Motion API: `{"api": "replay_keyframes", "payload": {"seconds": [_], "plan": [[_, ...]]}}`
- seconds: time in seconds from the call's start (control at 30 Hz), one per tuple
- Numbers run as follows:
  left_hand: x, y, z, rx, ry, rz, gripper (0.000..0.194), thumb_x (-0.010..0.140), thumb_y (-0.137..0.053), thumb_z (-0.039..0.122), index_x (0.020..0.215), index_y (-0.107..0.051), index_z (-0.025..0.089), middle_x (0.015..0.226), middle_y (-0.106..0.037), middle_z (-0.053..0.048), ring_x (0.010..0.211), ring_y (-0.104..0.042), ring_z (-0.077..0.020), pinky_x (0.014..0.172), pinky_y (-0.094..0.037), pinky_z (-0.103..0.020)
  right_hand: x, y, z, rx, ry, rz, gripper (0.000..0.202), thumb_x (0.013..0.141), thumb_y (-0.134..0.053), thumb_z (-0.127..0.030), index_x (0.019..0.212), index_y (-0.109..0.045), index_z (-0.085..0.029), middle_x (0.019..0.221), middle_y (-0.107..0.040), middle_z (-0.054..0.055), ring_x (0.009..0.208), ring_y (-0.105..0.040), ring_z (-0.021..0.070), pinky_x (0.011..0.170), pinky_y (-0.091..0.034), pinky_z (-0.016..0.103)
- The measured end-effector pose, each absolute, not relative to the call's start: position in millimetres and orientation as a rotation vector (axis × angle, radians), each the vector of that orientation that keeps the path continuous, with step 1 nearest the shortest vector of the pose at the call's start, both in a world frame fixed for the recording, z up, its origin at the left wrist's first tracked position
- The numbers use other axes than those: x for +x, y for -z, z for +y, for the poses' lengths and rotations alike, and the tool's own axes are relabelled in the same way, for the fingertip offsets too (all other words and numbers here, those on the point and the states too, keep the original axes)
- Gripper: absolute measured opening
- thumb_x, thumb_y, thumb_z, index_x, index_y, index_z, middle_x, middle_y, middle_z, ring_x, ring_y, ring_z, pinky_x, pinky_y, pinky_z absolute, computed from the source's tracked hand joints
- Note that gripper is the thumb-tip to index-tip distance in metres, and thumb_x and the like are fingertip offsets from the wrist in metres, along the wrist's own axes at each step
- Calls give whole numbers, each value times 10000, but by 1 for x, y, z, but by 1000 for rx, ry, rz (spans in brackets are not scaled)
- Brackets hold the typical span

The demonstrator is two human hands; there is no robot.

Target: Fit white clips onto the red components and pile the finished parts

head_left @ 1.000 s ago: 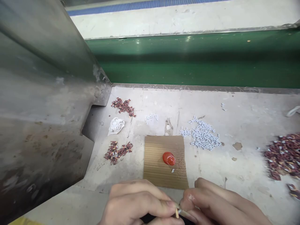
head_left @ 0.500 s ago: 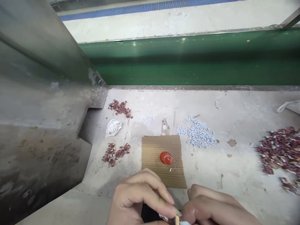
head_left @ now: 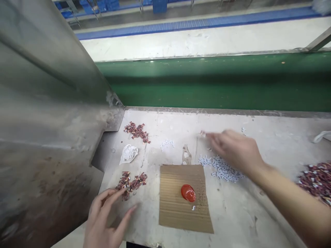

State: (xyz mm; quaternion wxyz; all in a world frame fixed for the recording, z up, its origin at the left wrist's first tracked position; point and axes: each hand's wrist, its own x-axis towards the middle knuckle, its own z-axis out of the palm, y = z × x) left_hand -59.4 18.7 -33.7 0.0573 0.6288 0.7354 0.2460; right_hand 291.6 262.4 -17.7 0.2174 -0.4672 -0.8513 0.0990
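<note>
Three maroon heaps (head_left: 137, 132) on scuffed worktop (head_left: 178, 124) beside green belt (head_left: 217, 92).

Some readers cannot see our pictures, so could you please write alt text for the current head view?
A person's open left hand is at a pile of dark red pieces on a worktable, while the blurred right hand seems to pinch something small near pale curly pieces. Between the hands, a red blob sits on cardboard.

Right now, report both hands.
Left hand: open, at the nearest dark-red pile.
Right hand: motion-blurred; whether it grips anything cannot be told.
</note>
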Motion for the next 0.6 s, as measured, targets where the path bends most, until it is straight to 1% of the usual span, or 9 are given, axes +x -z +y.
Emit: {"api": "replay_keyframes", "payload": {"seconds": [0.03, 0.07, 0.17, 0.27, 0.33, 0.4, 0.47, 0.53, 0.6], "plan": [[-61, 39, 18, 1918, -684, 2240, 405, 916, -755, 372, 1290, -652, 258, 1194, -591, -80, 1039, -679, -271, 936, -549, -413, 295, 22, 294, -1386, -180, -2370, 402, 1099, -451, -399, 979, -760, -171, 824, -688, 48, 767, -682, 197, 634, -541, 326], [-60, 44, 19, 1921, -665, 2235, 411, 922, -745, 392, 1296, -640, 256, 1198, -585, -82, 1033, -687, -273, 918, -565, -414, 297, 24, 321, -1454, -136, -2413, 342, 1105, -468, -390, 1081, -720, -160, 997, -712, 46, 894, -708, 194, 759, -585, 356], [-55, 50, 23, 1924, -688, 2237, 301, 968, -686, 391, 1244, -648, 280, 1170, -592, -65, 991, -707, -249, 870, -594, -385, 301, 25, 375, -1612, -37, -2480, 303, 1100, -495, -388, 1138, -707, -175, 1149, -718, 63, 1025, -709, 230, 874, -598, 412], [-54, 47, 26, 1876, -672, 2316, 287, 979, -664, 415, 1227, -654, 272, 1140, -602, -75, 983, -713, -263, 813, -607, -377, 303, 23, 389, -1744, 2, -2486, 266, 1078, -548, -393, 1202, -699, -213, 1225, -711, 82, 1038, -701, 235, 879, -608, 422], [-56, 45, 25, 1812, -632, 2370, 339, 956, -688, 452, 1230, -650, 256, 1149, -612, -91, 955, -716, -272, 758, -611, -373, 309, 21, 383, -1832, 12, -2438, 289, 1075, -551, -409, 1247, -680, -216, 1228, -705, 81, 1029, -701, 223, 878, -605, 421], [-59, 43, 23, 1765, -594, 2379, 365, 944, -699, 463, 1236, -643, 251, 1166, -630, -95, 946, -720, -272, 744, -609, -367, 323, 18, 364, -1871, 10, -2384, 343, 1079, -493, -463, 1229, -685, -222, 1150, -725, 86, 973, -703, 241, 839, -603, 440], [-62, 44, 21, 1773, -591, 2336, 285, 968, -675, 422, 1202, -656, 259, 1171, -645, -86, 980, -725, -264, 784, -604, -357, 343, 14, 336, -1847, -30, -2362, 467, 1049, -400, -568, 1131, -723, -241, 978, -763, 108, 824, -710, 299, 726, -600, 490], [-65, 46, 18, 1809, -616, 2282, 187, 990, -650, 373, 1139, -678, 264, 1162, -648, -75, 1004, -728, -250, 845, -592, -347, 365, 10, 301, -1794, -150, -2385, 581, 984, -348, -682, 1010, -757, -272, 822, -791, 116, 638, -710, 324, 589, -588, 509], [-68, 48, 17, 1847, -632, 2238, 134, 993, -645, 360, 1069, -695, 262, 1146, -642, -69, 993, -729, -234, 887, -579, -333, 382, 8, 266, -1723, -311, -2448, 533, 967, -397, -689, 988, -778, -317, 890, -839, 71, 634, -752, 308, 556, -614, 471]]}}
